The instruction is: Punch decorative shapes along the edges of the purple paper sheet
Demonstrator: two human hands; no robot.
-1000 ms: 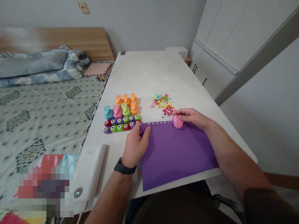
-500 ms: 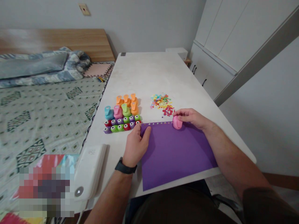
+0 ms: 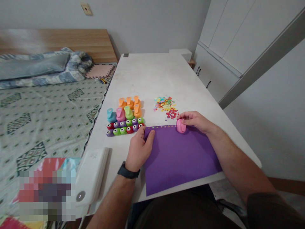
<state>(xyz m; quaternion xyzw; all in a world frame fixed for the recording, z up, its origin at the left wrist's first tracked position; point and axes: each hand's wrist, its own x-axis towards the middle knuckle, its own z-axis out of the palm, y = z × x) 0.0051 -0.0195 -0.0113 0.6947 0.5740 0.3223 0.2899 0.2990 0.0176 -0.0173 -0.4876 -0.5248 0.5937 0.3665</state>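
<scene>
A purple paper sheet [image 3: 181, 159] lies on the white table [image 3: 152, 76] in front of me, with a row of small punched holes along its far edge. My right hand [image 3: 194, 120] is closed on a small pink paper punch [image 3: 180, 126] that sits on that far edge. My left hand [image 3: 139, 147] presses the sheet's left far corner, thumb on the paper and fingers curled against the table.
Rows of small coloured punches [image 3: 125, 116] stand left of the sheet. A pile of punched confetti [image 3: 166, 106] lies beyond it. A white device [image 3: 91, 173] sits at the table's near left edge. A bed [image 3: 43, 105] runs along the left; cabinets [image 3: 226, 41] stand at the right.
The pink punch and my right hand stay at almost the same spot on the sheet's far edge. My left hand has shifted very slightly.
</scene>
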